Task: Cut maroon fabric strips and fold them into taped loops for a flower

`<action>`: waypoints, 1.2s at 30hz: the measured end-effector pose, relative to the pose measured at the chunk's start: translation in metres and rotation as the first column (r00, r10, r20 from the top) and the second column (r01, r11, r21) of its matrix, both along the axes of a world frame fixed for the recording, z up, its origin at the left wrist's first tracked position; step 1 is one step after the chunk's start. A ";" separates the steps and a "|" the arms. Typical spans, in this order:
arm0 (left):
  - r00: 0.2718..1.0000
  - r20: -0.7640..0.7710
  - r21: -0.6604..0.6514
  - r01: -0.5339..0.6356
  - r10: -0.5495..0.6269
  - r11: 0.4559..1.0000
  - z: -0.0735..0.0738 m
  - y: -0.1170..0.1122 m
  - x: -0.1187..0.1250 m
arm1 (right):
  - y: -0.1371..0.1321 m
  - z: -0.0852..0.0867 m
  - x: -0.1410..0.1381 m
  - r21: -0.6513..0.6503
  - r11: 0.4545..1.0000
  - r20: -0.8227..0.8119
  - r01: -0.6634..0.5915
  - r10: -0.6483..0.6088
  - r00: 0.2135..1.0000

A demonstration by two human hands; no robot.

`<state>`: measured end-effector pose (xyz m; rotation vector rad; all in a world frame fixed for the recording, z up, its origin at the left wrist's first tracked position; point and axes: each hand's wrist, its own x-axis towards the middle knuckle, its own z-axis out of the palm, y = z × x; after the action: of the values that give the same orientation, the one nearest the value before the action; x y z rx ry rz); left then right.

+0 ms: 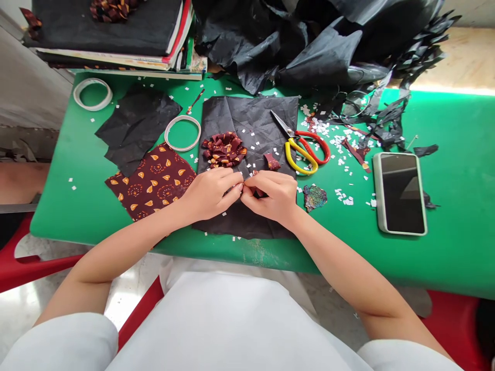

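My left hand [212, 191] and my right hand [271, 195] meet fingertip to fingertip over a black sheet [220, 226]. Both are closed in a pinch on a small maroon fabric piece [260, 192], mostly hidden by the fingers. Just beyond my left hand sits a ruffled maroon fabric flower [225, 150]. A loose maroon scrap [272, 162] lies past my right hand. Scissors [296, 144] with one red and one yellow handle rest on the sheet's right edge. Under my left forearm is a patterned maroon cloth [154, 183].
Two tape rolls [93, 95] and a black scrap [137, 121] lie left. Stacked books [108, 31] and crumpled black material [309, 41] fill the back. White paper bits [320, 126], a glittery patch [314, 198] and a phone [400, 193] are right on the green table [456, 206].
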<state>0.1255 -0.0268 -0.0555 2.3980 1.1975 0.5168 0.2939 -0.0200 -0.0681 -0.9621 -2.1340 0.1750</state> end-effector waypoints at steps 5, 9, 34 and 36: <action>1.000 -0.024 0.089 0.007 -0.005 0.996 -0.002 0.000 0.000 | 0.000 0.000 0.000 0.020 1.000 -0.021 -0.010 0.011 1.000; 1.000 -0.013 0.095 0.000 0.002 0.995 -0.004 -0.001 0.000 | 0.000 -0.001 0.001 0.011 0.999 -0.012 -0.041 0.042 0.999; 0.996 0.059 0.082 0.057 -0.062 0.995 0.002 0.001 -0.001 | 0.006 -0.006 0.004 0.212 0.970 0.076 -0.117 0.103 0.992; 0.996 0.079 0.067 0.040 -0.045 0.997 0.002 0.001 -0.001 | 0.006 -0.005 0.004 0.201 0.974 0.083 -0.101 0.086 0.993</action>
<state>0.1245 -0.0258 -0.0531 2.4262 1.1092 0.6424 0.2981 -0.0142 -0.0734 -0.7589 -2.2167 -0.0352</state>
